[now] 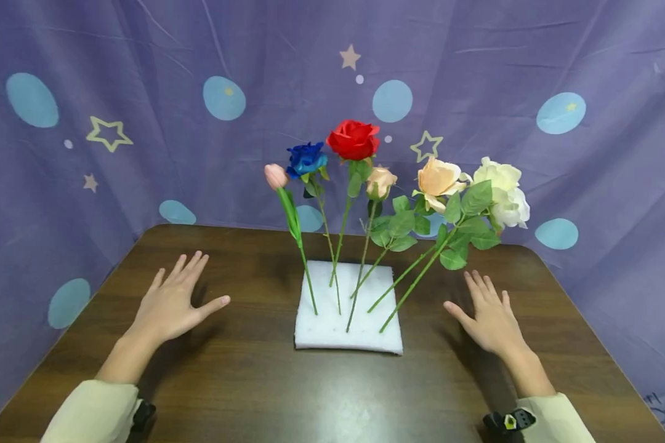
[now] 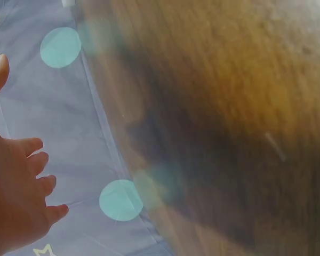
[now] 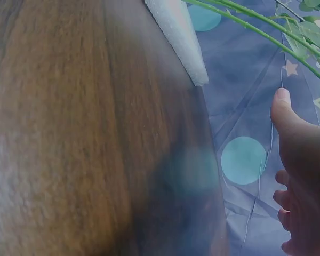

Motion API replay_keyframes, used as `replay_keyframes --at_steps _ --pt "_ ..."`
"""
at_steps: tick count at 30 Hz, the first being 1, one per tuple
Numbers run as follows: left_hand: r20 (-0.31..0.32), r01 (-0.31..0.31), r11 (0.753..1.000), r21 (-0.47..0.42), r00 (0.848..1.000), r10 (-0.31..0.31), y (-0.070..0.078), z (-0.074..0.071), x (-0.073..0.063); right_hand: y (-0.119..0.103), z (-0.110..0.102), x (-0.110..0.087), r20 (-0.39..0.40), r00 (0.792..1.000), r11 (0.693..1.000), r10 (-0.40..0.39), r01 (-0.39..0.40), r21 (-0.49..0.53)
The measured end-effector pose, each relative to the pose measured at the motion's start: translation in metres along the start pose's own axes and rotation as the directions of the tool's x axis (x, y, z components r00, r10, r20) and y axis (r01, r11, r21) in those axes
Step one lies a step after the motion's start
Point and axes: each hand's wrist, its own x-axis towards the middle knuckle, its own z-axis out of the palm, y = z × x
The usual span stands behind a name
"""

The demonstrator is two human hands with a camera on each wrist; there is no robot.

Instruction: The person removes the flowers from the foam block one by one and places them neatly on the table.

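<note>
A white foam pad [image 1: 348, 338] lies mid-table, with several artificial flowers standing in it on green stems. From left to right they are a pink tulip [image 1: 276, 176], a blue rose [image 1: 307, 160], a red rose [image 1: 353, 140], a small peach rose [image 1: 381, 183], a larger peach rose [image 1: 439, 179] and a white flower [image 1: 501, 191]. The last two lean far to the right. My left hand [image 1: 169, 304] is left of the pad, fingers spread and holding nothing. On the other side, my right hand [image 1: 487, 315] is likewise spread, below the leaning white flower's leaves [image 1: 453, 257].
The brown wooden table [image 1: 244, 394] reaches back to a purple curtain [image 1: 288, 55] printed with stars and blue dots. Dark straps with small devices [image 1: 510, 421] sit at both wrists by the pale sleeves. The leaning stems overhang the table's right side.
</note>
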Motion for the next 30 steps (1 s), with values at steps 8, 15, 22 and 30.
replay_keyframes --at_steps 8,15,22,30 --pt "0.054 -0.007 1.0 -0.025 0.999 0.008 0.003 0.006 -0.001 -0.003 0.0 0.004 0.048 0.998 1.0 -0.028 0.029 -0.01" --pt "0.131 -0.023 0.999 -0.022 0.991 0.026 0.009 0.003 0.005 -0.005 -0.002 0.008 0.097 0.993 0.998 -0.062 0.063 -0.007" --pt "0.072 -0.082 0.996 -0.039 0.994 0.085 0.017 0.003 0.01 -0.01 0.006 0.01 0.084 0.981 0.984 -0.177 0.174 0.042" --pt "-0.035 -0.183 0.982 -0.044 0.983 0.182 0.03 0.02 0.02 -0.021 0.019 0.007 0.132 0.955 0.956 -0.267 0.246 0.159"
